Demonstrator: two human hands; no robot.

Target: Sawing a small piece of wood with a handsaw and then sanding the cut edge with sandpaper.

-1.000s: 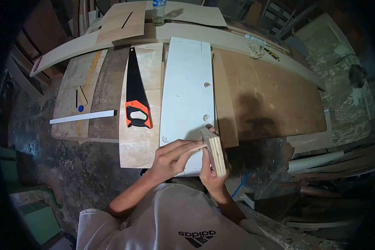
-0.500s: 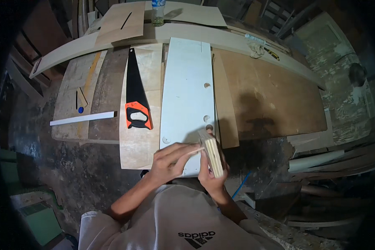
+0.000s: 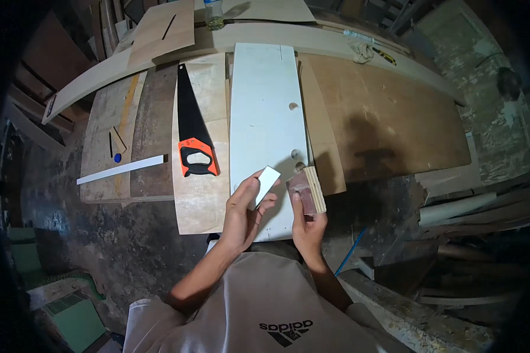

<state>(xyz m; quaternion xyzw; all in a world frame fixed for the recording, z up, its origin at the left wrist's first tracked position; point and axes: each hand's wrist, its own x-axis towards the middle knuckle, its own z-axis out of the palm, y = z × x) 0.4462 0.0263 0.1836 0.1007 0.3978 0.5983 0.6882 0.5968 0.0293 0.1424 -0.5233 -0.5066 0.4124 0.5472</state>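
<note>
My left hand [image 3: 239, 215] is closed around a small white wooden block [image 3: 265, 183], tilted so its white face shows. Beside it, my right hand [image 3: 309, 235] grips a sanding block [image 3: 307, 197], a layered plywood piece with reddish-brown sandpaper over its face, thumb pressed on the paper. The two pieces are apart, both held above the near end of a long white board [image 3: 265, 123]. Several round recesses mark that board's surface. To the left, a handsaw [image 3: 195, 126] with a black blade and an orange and black handle lies on a pale plywood sheet [image 3: 201, 203].
A white strip [image 3: 121, 170], a blue round cap [image 3: 118, 157] and a small wood sliver lie at the left. Along the back, a long pale plank [image 3: 235, 38] carries a plastic bottle [image 3: 214, 17], a rag [image 3: 363, 53] and a yellow-black cutter [image 3: 384, 56]. Brown plywood [image 3: 394, 123] lies at right.
My hands have drawn apart; the small block has come away from the sanding block. The sanding block has turned, bringing its sandpaper face into view. The whole view has shifted slightly.
</note>
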